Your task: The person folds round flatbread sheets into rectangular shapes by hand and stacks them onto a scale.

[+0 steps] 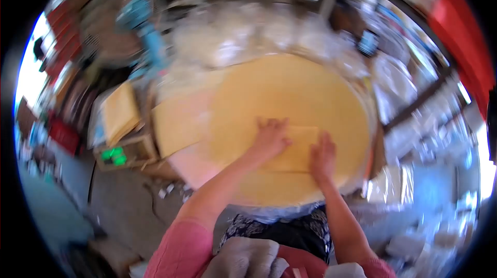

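A broad, rounded yellow sheet [284,81], smooth and matte, covers most of the work surface. Clear plastic bags [228,45], glossy and crumpled, crowd its far edge; their pale contents are too blurred to identify. At left, a smaller straight-edged pale-yellow sheet [178,130] lies beside the rounded one. Beyond it, a wooden box [150,146] holds bright green objects [119,159] in its near compartment, with a stack of folded yellow sheets [121,110] just above. On the rounded sheet, between the hands, lies a yellow rectangle [302,148], flat and crisp-edged; it may be a separate piece or a fold. The left hand [273,136], fingers spread, rests at its left side; the right hand [323,156], fingers extended, lies along its right edge. Neither hand grasps anything.
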`<state>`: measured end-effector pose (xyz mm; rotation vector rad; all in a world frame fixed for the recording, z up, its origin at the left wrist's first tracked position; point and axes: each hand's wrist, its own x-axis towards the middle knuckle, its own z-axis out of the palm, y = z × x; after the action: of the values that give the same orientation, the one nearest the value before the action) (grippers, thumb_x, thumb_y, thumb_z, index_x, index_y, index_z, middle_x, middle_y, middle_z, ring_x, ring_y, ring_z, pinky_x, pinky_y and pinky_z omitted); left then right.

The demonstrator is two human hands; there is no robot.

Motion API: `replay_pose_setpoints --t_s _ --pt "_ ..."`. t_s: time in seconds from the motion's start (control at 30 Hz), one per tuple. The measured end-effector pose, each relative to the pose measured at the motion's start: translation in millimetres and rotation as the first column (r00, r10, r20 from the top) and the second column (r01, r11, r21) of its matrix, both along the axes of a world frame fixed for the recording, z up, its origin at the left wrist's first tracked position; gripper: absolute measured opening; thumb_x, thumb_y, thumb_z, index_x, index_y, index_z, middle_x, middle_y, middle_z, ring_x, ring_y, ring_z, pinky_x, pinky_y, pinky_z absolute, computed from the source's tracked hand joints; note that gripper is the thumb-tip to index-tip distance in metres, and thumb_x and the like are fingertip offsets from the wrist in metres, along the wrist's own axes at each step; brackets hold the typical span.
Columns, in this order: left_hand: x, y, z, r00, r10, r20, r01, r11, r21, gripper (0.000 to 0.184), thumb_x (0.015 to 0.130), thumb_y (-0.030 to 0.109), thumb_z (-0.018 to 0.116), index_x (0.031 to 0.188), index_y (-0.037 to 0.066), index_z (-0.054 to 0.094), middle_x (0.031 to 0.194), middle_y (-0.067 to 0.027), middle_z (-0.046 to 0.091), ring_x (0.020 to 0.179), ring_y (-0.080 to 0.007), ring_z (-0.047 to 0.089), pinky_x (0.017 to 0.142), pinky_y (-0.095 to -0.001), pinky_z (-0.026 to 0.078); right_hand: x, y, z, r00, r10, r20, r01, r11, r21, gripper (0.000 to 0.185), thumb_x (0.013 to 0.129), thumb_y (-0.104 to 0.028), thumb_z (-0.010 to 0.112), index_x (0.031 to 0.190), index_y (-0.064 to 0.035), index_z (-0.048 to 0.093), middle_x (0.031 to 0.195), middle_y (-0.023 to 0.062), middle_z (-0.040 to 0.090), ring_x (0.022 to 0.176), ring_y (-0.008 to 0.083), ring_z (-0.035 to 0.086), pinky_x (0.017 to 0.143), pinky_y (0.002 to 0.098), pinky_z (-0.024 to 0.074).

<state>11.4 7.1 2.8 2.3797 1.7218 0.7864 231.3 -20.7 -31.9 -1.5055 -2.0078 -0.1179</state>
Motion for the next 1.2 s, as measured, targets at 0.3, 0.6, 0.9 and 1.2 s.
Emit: replay_pose_setpoints --t_s 0.3,0.6,0.9,1.2 --pt "-170.6 -75.5 53.5 0.734 0.356 0.578 -0.139 0.913 -0.384 0.03 0.069 0.022 0.076 0.088 0.004 0.063 0.08 -0.0068 0.064 0.074 -0.0183 0.062 0.067 -0.0323 0.049 -10.4 -7.0 28.9 0.998 0.039 -0.055 -0.045 0.994 -0.103 0.039 0.09 -0.01 0.052 0.127 0.0019 0.049 0.132 0.0182 0.05 0.128 0.0361 0.041 0.109 0.0472 0.0282" --pt "-470.6 -121.9 91.9 0.145 0.321 0.936 -0.684 0.716 -0.14 0.048 0.078 0.006 0.075 0.122 0.005 0.057 0.097 -0.0091 0.068 0.08 -0.0158 0.066 0.07 -0.0297 0.054 -12.4 -3.4 23.6 0.998 0.052 0.023 -0.051 0.998 -0.027 0.033 0.091 -0.01 0.05 0.121 0.0024 0.054 0.128 0.0186 0.053 0.125 0.0356 0.044 0.107 0.048 0.0302" --pt "-518.0 -121.4 61.0 0.077 0.604 0.793 -0.832 0.477 -0.283 0.044 0.072 0.007 0.079 0.112 -0.001 0.061 0.094 -0.0102 0.068 0.081 -0.0185 0.066 0.072 -0.0312 0.053 -8.9 -0.9 17.7 0.996 0.037 0.076 -0.036 0.999 -0.006 0.033 0.089 -0.01 0.049 0.12 0.002 0.055 0.128 0.0181 0.052 0.125 0.0351 0.044 0.107 0.0482 0.0303" --pt "-524.3 -122.6 44.3 0.154 0.929 0.337 -0.979 0.096 0.181 0.054 0.073 0.034 0.075 0.114 0.001 0.062 0.098 -0.0159 0.068 0.087 -0.0304 0.066 0.076 -0.0366 0.052 -5.3 -1.1 15.3 0.999 0.043 0.02 -0.042 0.999 -0.02 0.035 0.086 -0.008 0.051 0.12 -0.0011 0.054 0.129 0.0171 0.052 0.127 0.035 0.043 0.107 0.0504 0.0293"
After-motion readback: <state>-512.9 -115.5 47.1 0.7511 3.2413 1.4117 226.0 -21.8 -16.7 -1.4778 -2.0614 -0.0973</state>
